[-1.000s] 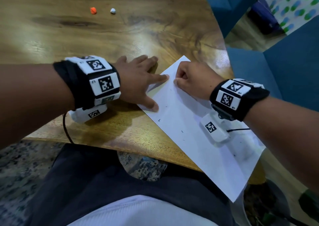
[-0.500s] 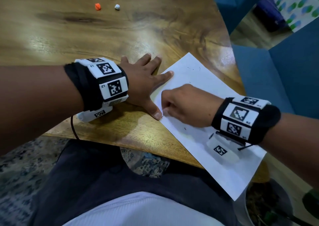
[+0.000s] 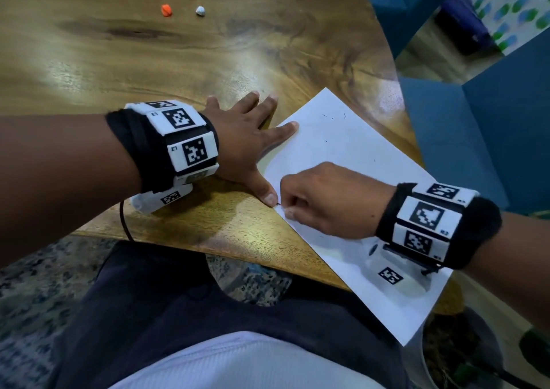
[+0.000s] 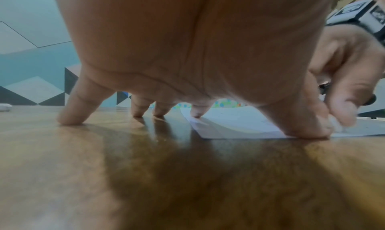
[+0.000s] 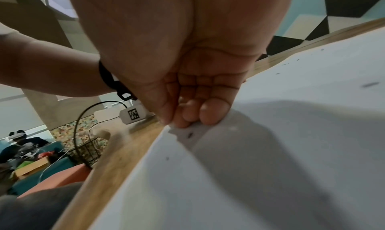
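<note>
Apparently early yet: the white sheet (image 3: 351,162) is lying at the surface's (image 3: 178,70) 4 o'clock, the left hand (image 3: 244,147) spreading flat fingers (image 3: 285,128) to pin it. The right hand's (image 3: 330,201) fingers (image 5: 212,115) are pinching a small flap (image 5: 185,134) at its 9 o'clock edge, seemingly not yet detached.

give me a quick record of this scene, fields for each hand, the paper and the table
table: glossy brown wooden tabletop
paper: white rectangular paper sheet, flat, near end past the table edge
left hand: spread flat, thumb and index fingertip press the sheet's left edge
right hand: pinches that edge beside the left thumb
far side: small orange lump and small white lump, apart
</note>
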